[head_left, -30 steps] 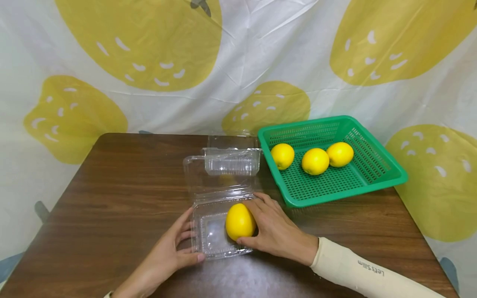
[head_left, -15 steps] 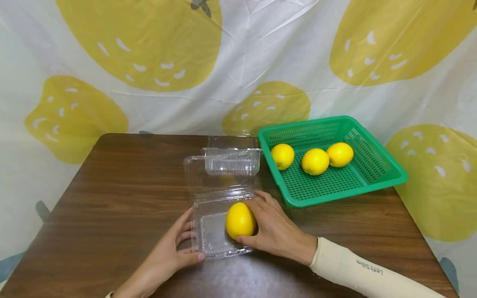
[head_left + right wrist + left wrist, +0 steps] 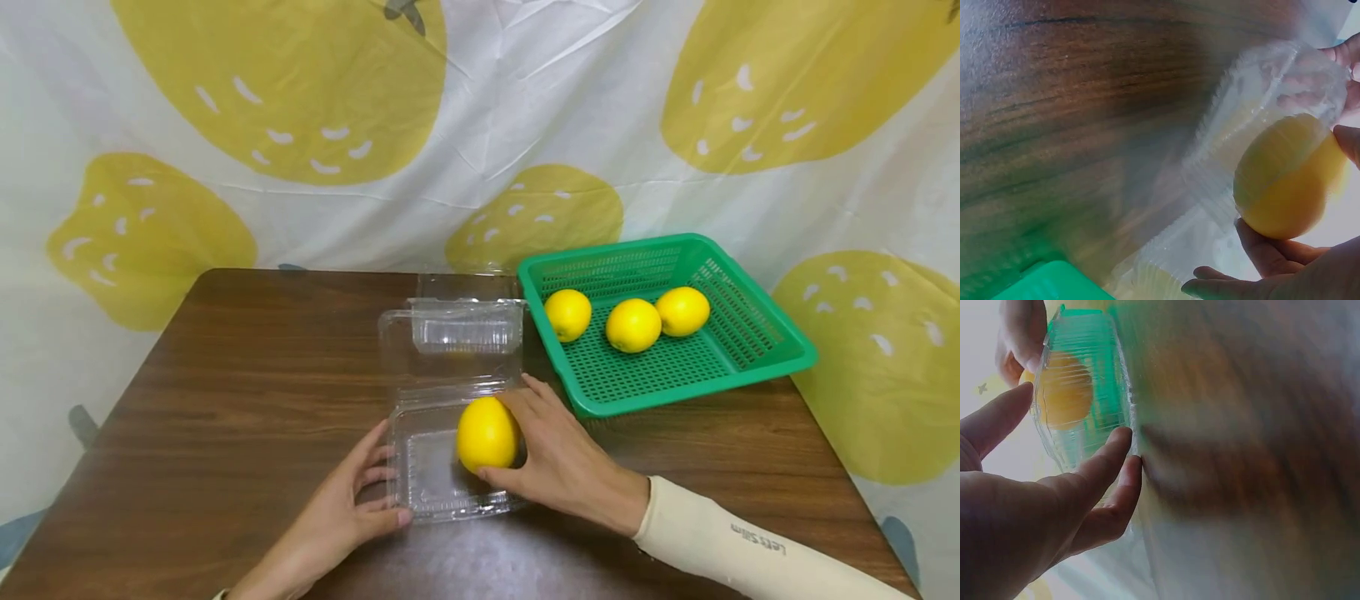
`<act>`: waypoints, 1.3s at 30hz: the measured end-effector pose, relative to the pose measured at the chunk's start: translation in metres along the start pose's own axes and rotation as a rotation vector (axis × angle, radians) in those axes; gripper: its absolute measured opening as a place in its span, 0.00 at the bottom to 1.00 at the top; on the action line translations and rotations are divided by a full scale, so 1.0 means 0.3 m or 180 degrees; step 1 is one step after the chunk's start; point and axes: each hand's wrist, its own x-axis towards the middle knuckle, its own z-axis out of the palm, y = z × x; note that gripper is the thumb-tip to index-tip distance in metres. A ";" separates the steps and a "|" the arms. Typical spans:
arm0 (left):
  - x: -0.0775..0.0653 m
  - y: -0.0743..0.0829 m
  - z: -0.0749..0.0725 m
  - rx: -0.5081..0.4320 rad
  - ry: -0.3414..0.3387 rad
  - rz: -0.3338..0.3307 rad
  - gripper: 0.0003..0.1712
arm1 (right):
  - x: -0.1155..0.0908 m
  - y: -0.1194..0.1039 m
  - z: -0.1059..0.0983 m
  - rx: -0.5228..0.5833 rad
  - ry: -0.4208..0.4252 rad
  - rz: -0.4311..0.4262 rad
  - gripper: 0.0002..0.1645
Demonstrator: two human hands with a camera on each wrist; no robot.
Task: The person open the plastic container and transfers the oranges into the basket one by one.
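Observation:
In the head view my right hand holds a yellow lemon between thumb and fingers, over the right part of a clear plastic clamshell container. The right wrist view shows the lemon partly behind the container's clear wall. My left hand rests against the container's left side, its fingers fairly straight. In the left wrist view its thumb touches the rim and the fingertips touch the side wall near the table. The container's lid stands open toward the back.
A green plastic basket at the back right holds three lemons. Another clear container stands behind the first, near the basket's left edge. Lemon-printed cloth hangs behind the brown wooden table.
My right hand has raised the lemon slightly and moved it a little away from me. The clear container and its lid have shifted slightly to the right. My left hand has hardly moved.

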 end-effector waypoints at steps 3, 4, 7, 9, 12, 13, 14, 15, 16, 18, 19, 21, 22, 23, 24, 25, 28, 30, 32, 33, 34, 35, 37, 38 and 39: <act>0.000 -0.001 0.003 0.0009 -0.0006 0.0027 0.68 | 0.006 0.004 -0.005 0.0039 0.0089 -0.0075 0.46; 0.000 -0.001 0.002 0.0019 -0.0016 0.0032 0.68 | 0.009 0.005 -0.009 0.0060 0.0105 -0.0090 0.46; -0.002 0.000 0.001 0.0042 -0.0060 0.0037 0.66 | 0.013 0.003 -0.027 0.0085 0.0142 -0.0101 0.45; -0.004 0.002 0.000 0.0053 -0.0086 0.0028 0.66 | 0.016 -0.001 -0.046 0.0100 0.0155 -0.0057 0.45; -0.005 0.004 0.002 0.0060 -0.0099 0.0007 0.66 | 0.020 -0.009 -0.087 0.0090 0.0187 -0.0008 0.46; -0.006 0.005 0.003 0.0064 -0.0098 0.0001 0.66 | 0.023 -0.011 -0.101 0.0071 0.0197 0.0007 0.46; -0.006 0.005 0.003 0.0065 -0.0095 -0.0004 0.66 | 0.025 -0.013 -0.115 0.0056 0.0199 0.0028 0.47; -0.006 0.006 0.004 0.0077 -0.0090 -0.0005 0.66 | 0.029 -0.014 -0.130 0.0031 0.0211 0.0036 0.47; -0.006 0.006 0.004 0.0090 -0.0089 -0.0004 0.66 | 0.032 -0.015 -0.145 -0.0002 0.0219 0.0049 0.47; -0.007 0.006 0.004 0.0115 -0.0088 0.0000 0.66 | 0.039 -0.013 -0.174 -0.0052 0.0224 0.0089 0.47; -0.007 0.005 0.003 0.0127 -0.0087 0.0003 0.66 | 0.043 -0.011 -0.189 -0.0082 0.0224 0.0113 0.47; -0.007 0.005 0.003 0.0150 -0.0083 0.0010 0.66 | 0.051 -0.004 -0.218 -0.0117 0.0219 0.0155 0.47; -0.008 0.005 0.002 0.0154 -0.0084 0.0013 0.66 | 0.055 0.000 -0.232 -0.0138 0.0205 0.0183 0.47; -0.008 0.005 0.002 0.0157 -0.0083 0.0016 0.66 | 0.059 0.005 -0.246 -0.0150 0.0190 0.0209 0.46; -0.008 0.005 0.002 0.0161 -0.0079 0.0022 0.66 | 0.063 0.010 -0.259 -0.0166 0.0172 0.0246 0.46; -0.008 0.005 0.002 0.0164 -0.0077 0.0026 0.66 | 0.067 0.015 -0.272 -0.0177 0.0148 0.0290 0.46; -0.007 0.005 0.002 0.0171 -0.0064 0.0030 0.66 | 0.079 0.033 -0.310 -0.0213 0.0053 0.0448 0.47; -0.008 0.004 0.002 0.0173 -0.0061 0.0037 0.66 | 0.089 0.046 -0.335 -0.0204 -0.0025 0.0576 0.48; -0.007 0.004 0.002 0.0156 -0.0071 0.0046 0.66 | 0.099 0.063 -0.359 -0.0189 -0.0098 0.0699 0.49; -0.007 0.004 0.002 0.0147 -0.0074 0.0051 0.66 | 0.105 0.072 -0.370 -0.0178 -0.0129 0.0746 0.48; -0.007 0.003 0.002 0.0139 -0.0088 0.0062 0.66 | 0.110 0.082 -0.381 -0.0172 -0.0162 0.0805 0.49; -0.007 0.003 0.002 0.0131 -0.0094 0.0067 0.66 | 0.115 0.091 -0.392 -0.0168 -0.0197 0.0867 0.49; -0.006 0.002 0.002 0.0122 -0.0105 0.0080 0.66 | 0.125 0.115 -0.409 -0.0195 -0.0244 0.0955 0.49; -0.006 0.002 0.002 0.0122 -0.0105 0.0080 0.66 | 0.130 0.127 -0.417 -0.0215 -0.0262 0.0984 0.48; -0.006 0.001 0.002 0.0123 -0.0105 0.0078 0.66 | 0.137 0.141 -0.423 -0.0237 -0.0280 0.0998 0.46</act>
